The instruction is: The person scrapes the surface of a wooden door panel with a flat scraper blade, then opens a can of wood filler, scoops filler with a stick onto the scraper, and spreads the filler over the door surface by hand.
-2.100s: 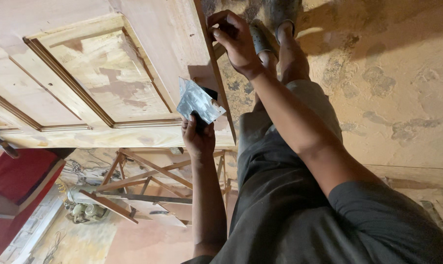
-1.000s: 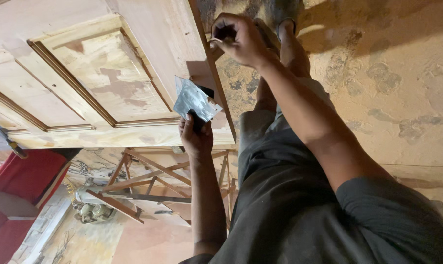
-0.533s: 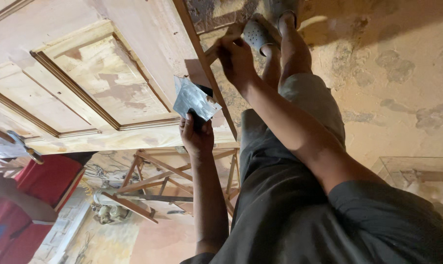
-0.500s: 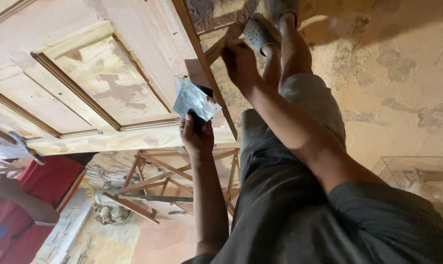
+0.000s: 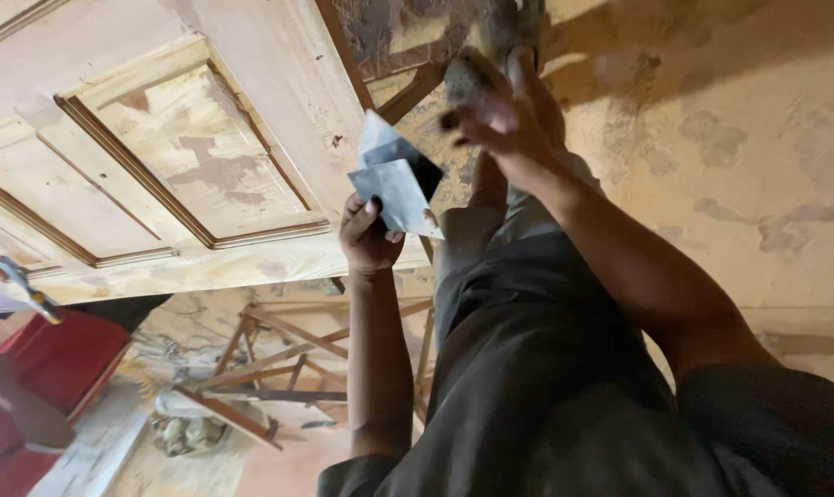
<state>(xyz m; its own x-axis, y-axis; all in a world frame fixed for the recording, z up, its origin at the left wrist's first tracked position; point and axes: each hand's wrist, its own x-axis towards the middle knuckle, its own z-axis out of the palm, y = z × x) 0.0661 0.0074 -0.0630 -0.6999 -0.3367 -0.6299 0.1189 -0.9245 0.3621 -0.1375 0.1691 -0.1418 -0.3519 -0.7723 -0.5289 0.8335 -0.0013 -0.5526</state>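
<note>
Left hand point(image 5: 369, 235), grip closed on two metal scrapers point(image 5: 394, 184), beside the panelled door point(image 5: 187, 156); right hand point(image 5: 504, 124), fingers loosely curled and empty, poised near the blades.

Warm, dim, yellowish light throughout. Brightest patch on the floor point(image 5: 711, 120) at upper right; a broad soft shadow runs across it along the top edge. Door panel point(image 5: 196, 156) evenly lit, grain and putty patches readable, no glare. Metal scraper point(image 5: 394, 189) in my left hand point(image 5: 366, 235) catches a dull grey sheen, one facet dark. My right hand point(image 5: 500, 120) is motion-blurred, fingertips smeared. Foot beyond it soft. Trousers nearly black, detail lost. Lower left corner hazy and out of focus; red shape there blurred. Straight lines bow near the edges.
</note>
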